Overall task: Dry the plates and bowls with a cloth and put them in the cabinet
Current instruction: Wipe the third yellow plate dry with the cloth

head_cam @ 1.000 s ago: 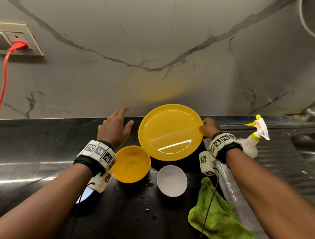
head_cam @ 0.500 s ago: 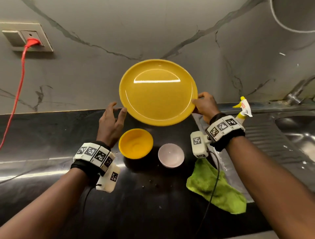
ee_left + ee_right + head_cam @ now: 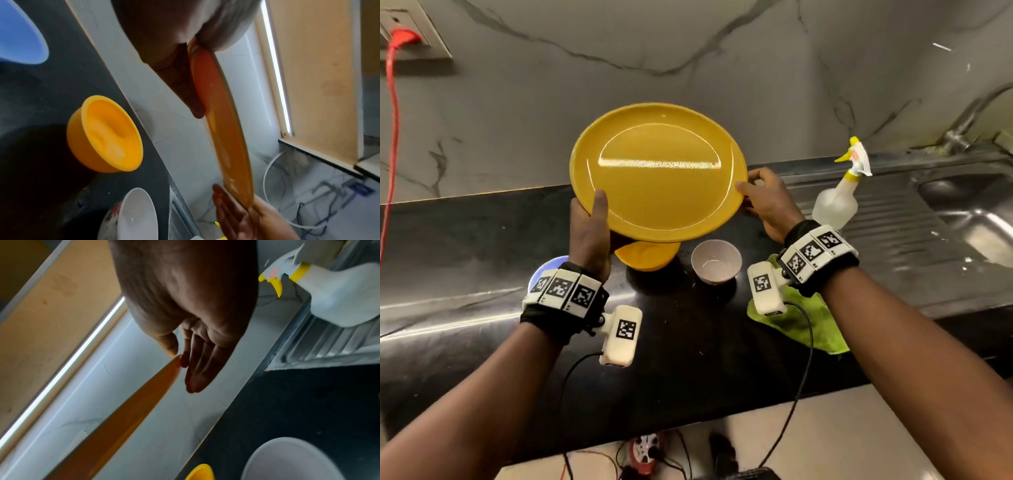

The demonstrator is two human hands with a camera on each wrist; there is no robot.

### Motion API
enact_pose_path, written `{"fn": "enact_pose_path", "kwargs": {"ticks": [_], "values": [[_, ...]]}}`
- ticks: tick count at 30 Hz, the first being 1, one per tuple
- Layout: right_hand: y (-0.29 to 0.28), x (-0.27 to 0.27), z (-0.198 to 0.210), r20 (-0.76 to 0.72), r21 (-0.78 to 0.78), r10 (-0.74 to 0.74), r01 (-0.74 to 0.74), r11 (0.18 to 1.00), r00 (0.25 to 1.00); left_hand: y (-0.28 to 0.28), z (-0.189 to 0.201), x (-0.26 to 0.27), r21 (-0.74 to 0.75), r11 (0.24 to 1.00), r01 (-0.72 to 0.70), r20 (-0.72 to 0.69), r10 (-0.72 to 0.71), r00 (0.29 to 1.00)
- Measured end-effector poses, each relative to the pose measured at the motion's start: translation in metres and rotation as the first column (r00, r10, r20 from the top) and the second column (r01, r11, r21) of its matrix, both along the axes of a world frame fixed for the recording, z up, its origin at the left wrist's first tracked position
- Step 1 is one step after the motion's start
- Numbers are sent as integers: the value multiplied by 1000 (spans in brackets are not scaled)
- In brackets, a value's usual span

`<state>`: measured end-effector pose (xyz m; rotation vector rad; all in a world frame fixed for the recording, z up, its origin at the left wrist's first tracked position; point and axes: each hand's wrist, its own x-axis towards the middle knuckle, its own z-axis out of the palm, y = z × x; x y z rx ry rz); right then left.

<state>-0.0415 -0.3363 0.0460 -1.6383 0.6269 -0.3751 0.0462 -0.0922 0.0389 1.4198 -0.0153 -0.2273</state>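
Note:
Both hands hold a wet yellow plate (image 3: 657,178) tilted in the air above the black counter (image 3: 705,342). My left hand (image 3: 589,226) grips its left rim, thumb on the face and fingers behind, as the left wrist view (image 3: 174,73) also shows. At the right rim my right hand (image 3: 763,198) pinches the edge lightly between thumb and nearly straight fingers (image 3: 195,369). Under the plate stand a yellow bowl (image 3: 647,258) and a small white bowl (image 3: 717,262). A green cloth (image 3: 815,325) lies on the counter beneath my right wrist.
A blue dish (image 3: 548,270) peeks out behind my left wrist. A spray bottle (image 3: 839,195) stands on the steel drainboard, with the sink (image 3: 979,212) to the right. A red cord (image 3: 393,137) hangs from the wall socket. A wooden cabinet underside (image 3: 318,81) is overhead.
The plate has come up off the counter and tipped face toward me. My left hand left the counter and took hold of the plate's left rim; the right hand stayed on the right rim.

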Motion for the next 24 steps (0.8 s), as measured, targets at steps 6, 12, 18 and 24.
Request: {"fn": "enact_pose_path", "kwargs": {"ticks": [6,12,18,24], "values": [[-15,-33,-30,-141,-360,-15,-37,932,990,10,-18,-11,27,998,-59,93,57,994],[-27,-75,-92,-447,-616,-89,-234,752,890,15,-19,-23,-36,997,-62,-14,62,998],[-24,-93,-125,-773,-438,-32,-496,750,634,20,-13,-32,-101,995,-27,-38,23,999],[-23,-102,-122,-677,-514,-111,-359,779,728,28,-8,-36,-92,996,-22,-32,19,999]]}}
